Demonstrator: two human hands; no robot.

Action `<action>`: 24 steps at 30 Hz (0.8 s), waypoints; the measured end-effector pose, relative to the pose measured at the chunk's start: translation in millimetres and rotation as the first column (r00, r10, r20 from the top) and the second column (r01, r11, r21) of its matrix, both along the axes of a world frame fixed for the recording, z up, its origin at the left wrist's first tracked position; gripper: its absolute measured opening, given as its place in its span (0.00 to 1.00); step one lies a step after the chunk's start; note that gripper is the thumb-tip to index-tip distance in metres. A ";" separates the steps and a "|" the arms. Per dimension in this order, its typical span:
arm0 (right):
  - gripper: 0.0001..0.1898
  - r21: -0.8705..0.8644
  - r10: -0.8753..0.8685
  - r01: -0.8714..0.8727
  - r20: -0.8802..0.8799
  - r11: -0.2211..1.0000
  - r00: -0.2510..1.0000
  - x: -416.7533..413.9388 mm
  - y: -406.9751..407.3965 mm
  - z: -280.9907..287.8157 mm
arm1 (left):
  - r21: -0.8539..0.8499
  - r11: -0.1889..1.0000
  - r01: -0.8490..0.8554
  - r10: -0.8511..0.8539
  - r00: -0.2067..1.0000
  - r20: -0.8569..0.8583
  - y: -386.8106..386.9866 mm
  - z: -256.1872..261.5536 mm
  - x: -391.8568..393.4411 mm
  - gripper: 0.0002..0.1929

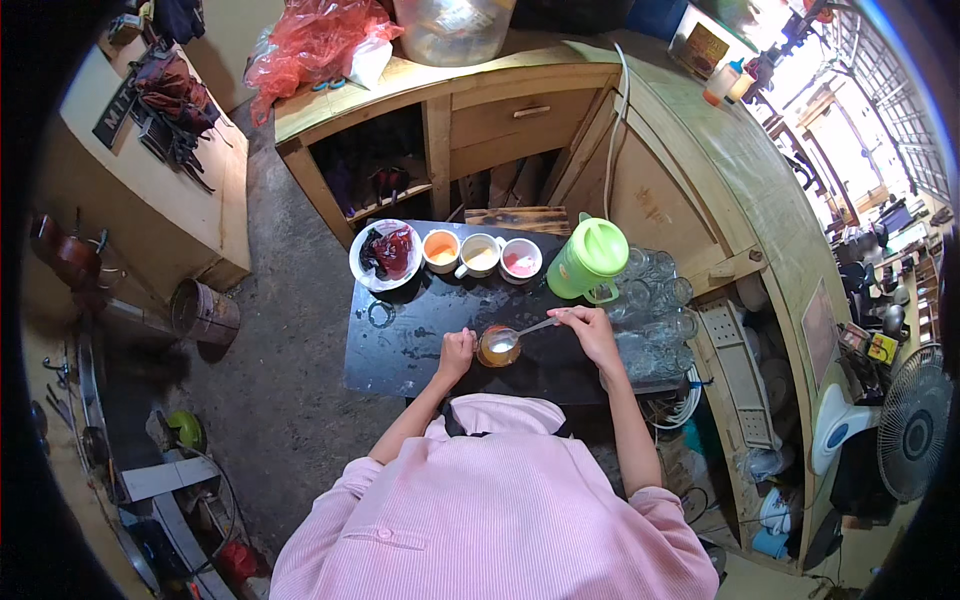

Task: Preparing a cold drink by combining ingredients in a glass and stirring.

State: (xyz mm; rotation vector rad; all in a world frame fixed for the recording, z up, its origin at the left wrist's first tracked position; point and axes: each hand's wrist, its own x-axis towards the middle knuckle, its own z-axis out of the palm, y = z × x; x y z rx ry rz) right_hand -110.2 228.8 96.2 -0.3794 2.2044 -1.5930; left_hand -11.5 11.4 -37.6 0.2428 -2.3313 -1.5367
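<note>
At the near edge of the low black table [405, 360], my left hand [455, 355] is closed around the handle side of a glass mug [495, 361] with amber liquid in it. My right hand [589, 334] pinches the handle end of a metal spoon [534, 327]. The spoon's bowl is tilted over the mug's mouth; whether it touches the liquid I cannot tell. Beyond the mug stand an orange-filled cup [441, 250], a white mug with pale contents [478, 255] and a white cup with pink contents [520, 261]. A white bowl [363, 279] holds dark red plastic bags.
Right of the cups stands a lidded green pitcher [589, 259], beside several upturned-looking glass mugs [649, 300]. A wooden counter [540, 71] with a drawer curves round behind, carrying red plastic bags [322, 52]. A bucket [205, 311] stands on the floor leftward, a fan [915, 435] at right.
</note>
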 end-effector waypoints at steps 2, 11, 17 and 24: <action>0.10 -0.008 0.003 -0.003 -0.024 1.000 1.000 2.1 -2.1 3.9 | -0.018 1.000 0.006 -0.006 1.000 -0.007 -0.1 -0.2 -0.8 0.24; 0.07 0.583 0.601 -0.278 -0.481 0.763 0.638 46.4 -43.1 -2.3 | -0.009 1.000 0.004 -0.004 1.000 -0.027 0.4 -2.1 -1.3 0.24; 0.07 0.563 0.556 -0.224 -0.529 0.795 0.641 43.9 -50.9 -4.8 | 0.010 1.000 0.006 -0.006 1.000 0.015 -0.5 2.0 1.4 0.23; 0.07 0.551 0.540 -0.212 -0.542 0.807 0.644 46.0 -49.5 -3.0 | 0.000 1.000 -0.015 0.015 1.000 0.003 0.6 5.6 1.2 0.24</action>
